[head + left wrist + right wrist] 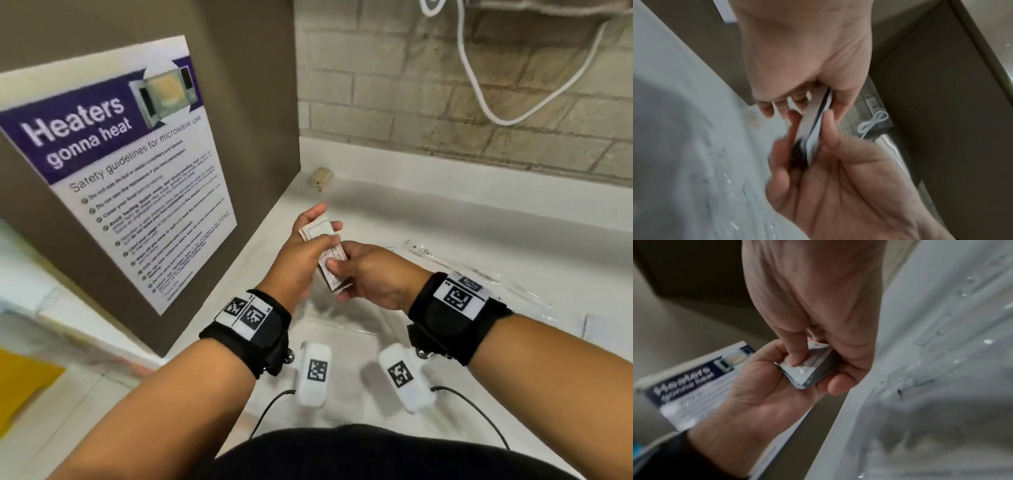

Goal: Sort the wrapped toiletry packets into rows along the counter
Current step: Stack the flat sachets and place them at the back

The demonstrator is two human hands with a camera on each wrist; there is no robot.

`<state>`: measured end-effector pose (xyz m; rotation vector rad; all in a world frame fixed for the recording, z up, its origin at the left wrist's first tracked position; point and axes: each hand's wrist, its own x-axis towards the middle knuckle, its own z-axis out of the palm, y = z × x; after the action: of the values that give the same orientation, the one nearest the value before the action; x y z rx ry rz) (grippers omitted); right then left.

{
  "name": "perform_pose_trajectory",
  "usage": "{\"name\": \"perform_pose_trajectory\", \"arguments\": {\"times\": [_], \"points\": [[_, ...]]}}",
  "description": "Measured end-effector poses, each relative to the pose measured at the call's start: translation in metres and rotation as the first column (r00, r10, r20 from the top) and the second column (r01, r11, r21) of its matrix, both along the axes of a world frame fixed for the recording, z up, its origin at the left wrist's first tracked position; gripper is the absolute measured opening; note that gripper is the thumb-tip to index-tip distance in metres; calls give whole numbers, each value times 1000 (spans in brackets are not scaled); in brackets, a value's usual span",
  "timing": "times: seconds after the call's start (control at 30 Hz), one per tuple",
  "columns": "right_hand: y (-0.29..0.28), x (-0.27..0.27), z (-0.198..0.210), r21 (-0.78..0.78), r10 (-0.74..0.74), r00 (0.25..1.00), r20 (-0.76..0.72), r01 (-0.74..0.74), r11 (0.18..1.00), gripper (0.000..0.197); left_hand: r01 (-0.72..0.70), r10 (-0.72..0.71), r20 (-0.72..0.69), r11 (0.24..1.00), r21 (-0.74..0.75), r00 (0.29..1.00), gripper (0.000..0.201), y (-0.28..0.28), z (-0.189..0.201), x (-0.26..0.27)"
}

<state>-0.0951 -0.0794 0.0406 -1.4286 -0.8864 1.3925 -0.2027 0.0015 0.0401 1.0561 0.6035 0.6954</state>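
The packets [317,230] look like matt printed paper. The counter [479,219] is smooth, glossy white; crinkled clear plastic film [479,270] lies on it. Behind the counter the brick wall [445,85] is rough and matt. The poster [120,164] is smooth paper; wrist straps [455,315] are black cloth.

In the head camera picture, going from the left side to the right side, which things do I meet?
Microwave safety poster → left hand → stack of wrapped packets → right hand → clear plastic wrap on the counter.
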Motion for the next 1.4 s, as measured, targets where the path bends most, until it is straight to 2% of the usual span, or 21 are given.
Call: {"name": "perform_pose_trajectory", "arguments": {"times": [0.03, 0.07, 0.13, 0.2, 0.27, 0.4, 0.47, 0.53, 0.67, 0.73, 0.8, 0.83, 0.9, 0.97, 1.1, 1.2, 1.3, 1.4], "points": [[4, -3, 0, -22, 19, 990, 142, -16, 1000, 17, -7, 12, -81, 998, 62, 997, 53, 6, -6, -13], [9, -8, -1, -48, 51, 947, 318, -38, 998, 16, -1, 26, -188, 991, 133, 982, 57, 13, -12, -28], [16, -20, -4, -103, 149, 753, 641, -109, 989, 21, 81, 69, -453, 949, 304, 889, 71, 22, -21, -57], [23, -36, -13, -151, 233, 510, 828, -197, 969, 35, 245, 138, -672, 862, 443, 728, 79, 25, -27, -80], [28, -54, -29, -134, 226, 324, 919, -284, 950, 41, 361, 185, -760, 794, 489, 624, 80, 23, -34, -97], [32, -84, -63, -71, 107, 67, 992, -401, 913, 34, 540, 324, -825, 635, 552, 463, 69, 13, -61, -126], [31, -94, -74, -82, 81, -22, 996, -456, 886, 33, 610, 384, -836, 572, 549, 392, 62, 4, -74, -135], [29, -96, -80, -59, 41, -49, 998, -473, 879, 34, 636, 414, -824, 528, 563, 386, 58, -1, -81, -139], [28, -93, -83, -30, -2, -64, 998, -494, 869, 37, 651, 445, -804, 482, 587, 396, 52, -2, -82, -136], [27, -91, -83, -65, 34, -70, 997, -508, 859, 35, 653, 453, -804, 482, 584, 385, 49, -4, -82, -135], [27, -89, -80, -113, 114, -30, 993, -513, 851, 34, 656, 445, -816, 497, 568, 370, 47, -5, -82, -134], [28, -87, -75, -149, 179, 10, 984, -508, 848, 34, 659, 432, -829, 512, 550, 356, 46, -4, -80, -133], [30, -81, -66, -199, 310, 172, 935, -466, 862, 31, 649, 370, -864, 572, 502, 341, 46, 0, -75, -131], [33, -73, -55, -191, 355, 326, 876, -442, 876, 32, 621, 273, -896, 648, 441, 351, 46, 5, -65, -125], [38, -46, -34, -138, 337, 565, 753, -366, 920, 36, 598, 146, -911, 713, 367, 386, 50, 21, -35, -102], [40, -14, -16, -121, 222, 729, 647, -190, 974, 27, 488, 125, -858, 777, 397, 499, 59, 36, -14, -70], [46, 32, -1, -152, 142, 795, 589, -63, 986, 15, 318, 30, -741, 891, 324, 671, 52, 53, -4, -21], [55, 79, 11, -190, 70, 828, 556, 45, 981, 13, 289, -40, -675, 921, 260, 736, 39, 73, 2, 34]]}}
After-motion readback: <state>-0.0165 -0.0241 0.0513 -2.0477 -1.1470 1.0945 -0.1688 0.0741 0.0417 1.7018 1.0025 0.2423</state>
